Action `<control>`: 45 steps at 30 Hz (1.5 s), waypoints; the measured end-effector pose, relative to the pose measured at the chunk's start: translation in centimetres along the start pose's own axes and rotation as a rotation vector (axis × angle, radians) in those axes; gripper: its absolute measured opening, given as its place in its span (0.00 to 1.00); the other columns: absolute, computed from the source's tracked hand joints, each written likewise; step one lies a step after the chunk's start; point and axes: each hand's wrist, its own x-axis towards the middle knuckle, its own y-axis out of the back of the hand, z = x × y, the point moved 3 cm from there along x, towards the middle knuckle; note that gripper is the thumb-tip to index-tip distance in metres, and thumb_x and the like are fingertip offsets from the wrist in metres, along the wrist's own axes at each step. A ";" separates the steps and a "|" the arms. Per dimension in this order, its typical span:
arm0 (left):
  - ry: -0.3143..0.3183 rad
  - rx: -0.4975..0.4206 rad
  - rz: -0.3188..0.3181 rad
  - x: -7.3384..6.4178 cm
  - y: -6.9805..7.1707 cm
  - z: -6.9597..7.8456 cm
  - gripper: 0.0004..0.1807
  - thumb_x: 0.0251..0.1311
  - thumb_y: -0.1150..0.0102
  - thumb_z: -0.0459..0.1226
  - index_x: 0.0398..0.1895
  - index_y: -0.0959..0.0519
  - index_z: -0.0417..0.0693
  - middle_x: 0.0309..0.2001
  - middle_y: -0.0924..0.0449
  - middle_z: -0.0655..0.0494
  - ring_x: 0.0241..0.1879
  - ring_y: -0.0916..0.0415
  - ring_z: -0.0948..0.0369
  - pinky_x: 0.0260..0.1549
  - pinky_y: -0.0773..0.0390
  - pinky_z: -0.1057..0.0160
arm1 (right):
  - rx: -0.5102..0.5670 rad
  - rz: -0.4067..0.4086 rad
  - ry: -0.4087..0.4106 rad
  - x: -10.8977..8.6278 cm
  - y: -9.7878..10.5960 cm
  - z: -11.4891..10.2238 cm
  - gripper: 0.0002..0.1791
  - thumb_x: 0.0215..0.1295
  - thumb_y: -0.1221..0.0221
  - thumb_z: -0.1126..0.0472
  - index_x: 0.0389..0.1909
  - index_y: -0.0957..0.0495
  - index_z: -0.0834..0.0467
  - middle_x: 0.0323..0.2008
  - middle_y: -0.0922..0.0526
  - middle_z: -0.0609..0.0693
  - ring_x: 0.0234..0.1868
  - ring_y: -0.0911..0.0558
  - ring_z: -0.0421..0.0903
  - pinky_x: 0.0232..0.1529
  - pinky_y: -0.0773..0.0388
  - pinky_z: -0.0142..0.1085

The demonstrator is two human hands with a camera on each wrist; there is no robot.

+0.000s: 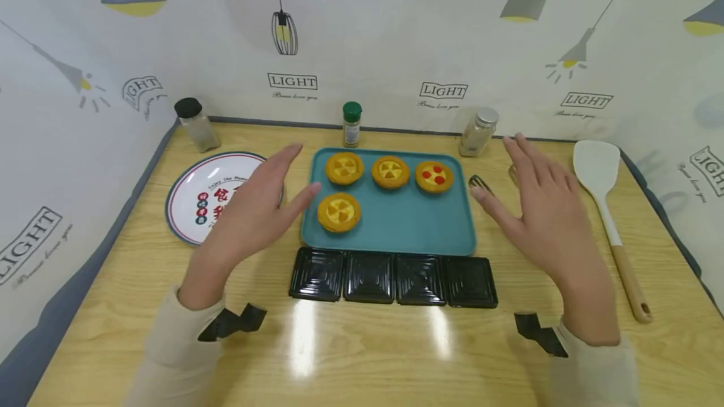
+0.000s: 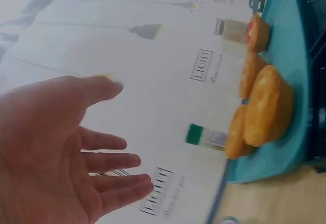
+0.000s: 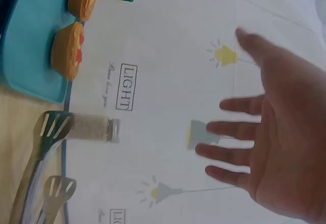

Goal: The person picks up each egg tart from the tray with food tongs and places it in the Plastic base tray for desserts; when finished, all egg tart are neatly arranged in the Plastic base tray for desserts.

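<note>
My left hand [image 1: 246,215] hovers over the round white plate [image 1: 189,190] with red lettering, hiding part of it. Fingers and thumb are spread, and nothing is in the palm, as the left wrist view shows. On the other side, my right hand [image 1: 545,222] is also spread and holds nothing, above slotted utensils [image 3: 53,127]. Between the hands lies a teal tray [image 1: 418,225] with several tarts. One tart [image 1: 433,177] has red dots on top; another tart [image 1: 339,212] with yellow filling sits alone in the front row. Several black square plastic trays [image 1: 369,276] stand in a row before it.
A black-capped jar [image 1: 198,124], a green-capped bottle [image 1: 351,124] and a silver-capped jar [image 1: 478,132] stand along the back by the printed curtain [image 1: 362,30]. On the right lies a white spatula [image 1: 599,171] with a wooden handle.
</note>
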 end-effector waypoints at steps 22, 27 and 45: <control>0.113 -0.682 -0.015 -2.1 -8.4 -6.8 0.30 0.71 0.48 0.33 0.74 0.43 0.39 0.74 0.45 0.47 0.69 0.40 0.50 0.65 0.34 0.62 | 0.117 -0.309 -0.489 -5.9 -4.9 9.5 0.53 0.69 0.50 0.35 0.70 0.53 0.79 0.58 0.37 0.82 0.50 0.30 0.75 0.39 0.26 0.65; 0.063 -0.697 -0.005 -2.1 -8.8 -7.0 0.30 0.70 0.48 0.31 0.73 0.40 0.38 0.74 0.45 0.49 0.69 0.40 0.53 0.65 0.34 0.65 | 0.152 -0.306 -0.501 -6.1 -6.0 10.3 0.53 0.68 0.46 0.38 0.67 0.52 0.82 0.55 0.36 0.82 0.47 0.28 0.71 0.38 0.26 0.63; 0.043 -0.659 -0.024 -2.7 -6.7 -4.5 0.29 0.67 0.49 0.23 0.71 0.41 0.29 0.73 0.47 0.37 0.68 0.40 0.43 0.65 0.34 0.53 | 0.156 -0.187 -0.474 -6.8 -7.0 11.9 0.48 0.65 0.39 0.42 0.64 0.42 0.81 0.52 0.30 0.79 0.46 0.26 0.69 0.37 0.25 0.60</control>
